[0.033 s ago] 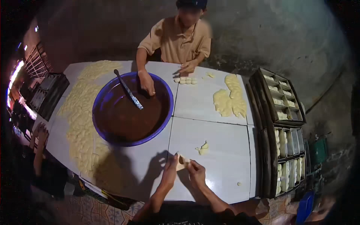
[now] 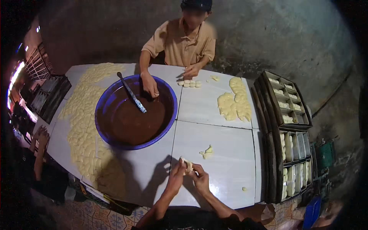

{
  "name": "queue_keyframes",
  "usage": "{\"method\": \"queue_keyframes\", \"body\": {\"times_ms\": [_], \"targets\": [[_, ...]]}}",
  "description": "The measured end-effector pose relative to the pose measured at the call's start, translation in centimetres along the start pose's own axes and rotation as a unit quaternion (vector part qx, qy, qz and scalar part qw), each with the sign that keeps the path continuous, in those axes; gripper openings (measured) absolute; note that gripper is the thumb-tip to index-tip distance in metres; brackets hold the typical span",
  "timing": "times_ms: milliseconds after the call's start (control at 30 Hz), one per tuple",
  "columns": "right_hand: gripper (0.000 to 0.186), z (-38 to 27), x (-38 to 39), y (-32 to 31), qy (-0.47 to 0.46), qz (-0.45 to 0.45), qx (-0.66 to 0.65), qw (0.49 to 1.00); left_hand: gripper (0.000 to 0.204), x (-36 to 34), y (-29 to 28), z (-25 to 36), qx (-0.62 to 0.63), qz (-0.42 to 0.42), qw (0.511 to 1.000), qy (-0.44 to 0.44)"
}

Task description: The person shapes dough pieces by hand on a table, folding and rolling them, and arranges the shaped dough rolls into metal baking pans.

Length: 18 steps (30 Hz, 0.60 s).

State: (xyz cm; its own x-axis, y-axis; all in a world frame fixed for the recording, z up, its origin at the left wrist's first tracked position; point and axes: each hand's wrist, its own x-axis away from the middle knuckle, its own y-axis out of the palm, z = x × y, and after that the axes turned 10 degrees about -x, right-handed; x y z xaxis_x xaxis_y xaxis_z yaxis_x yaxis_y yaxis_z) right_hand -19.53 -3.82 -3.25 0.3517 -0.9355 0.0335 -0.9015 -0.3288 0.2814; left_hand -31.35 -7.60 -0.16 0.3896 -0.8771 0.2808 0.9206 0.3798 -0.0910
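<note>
Near the table's front edge, my left hand cups a small piece of pale dough. The fingers of my right hand pinch its right side. The dough is partly folded, and a little brown shows in its fold. Just beyond my hands lie some dough scraps. To the left stands a big blue basin of brown filling. A long-handled utensil with a shiny end rests against its rim.
Across the table a person has one hand in the basin, the other by a row of dough rolls. Flattened dough pieces cover the left side; more dough lies far right. Divided metal tins line the right edge. Another person's hands rest at left.
The dough in my hands has been folded further together, hiding most of the brown filling. My right fingers have shifted slightly on it. The person opposite has barely moved.
</note>
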Motion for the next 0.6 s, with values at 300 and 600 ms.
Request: {"method": "queue_keyframes", "body": {"times_ms": [300,600], "targets": [[0.011,-1.9,2.9,-4.7,-0.102,-0.053,0.063,0.991,0.025,4.2,0.9,-4.6,0.009,-0.098,0.992,0.080],[0.025,0.0,6.0,-6.8,-0.085,-0.091,0.226,0.966,0.032,5.8,3.3,-5.8,-0.044,-0.059,0.995,0.063]]}}
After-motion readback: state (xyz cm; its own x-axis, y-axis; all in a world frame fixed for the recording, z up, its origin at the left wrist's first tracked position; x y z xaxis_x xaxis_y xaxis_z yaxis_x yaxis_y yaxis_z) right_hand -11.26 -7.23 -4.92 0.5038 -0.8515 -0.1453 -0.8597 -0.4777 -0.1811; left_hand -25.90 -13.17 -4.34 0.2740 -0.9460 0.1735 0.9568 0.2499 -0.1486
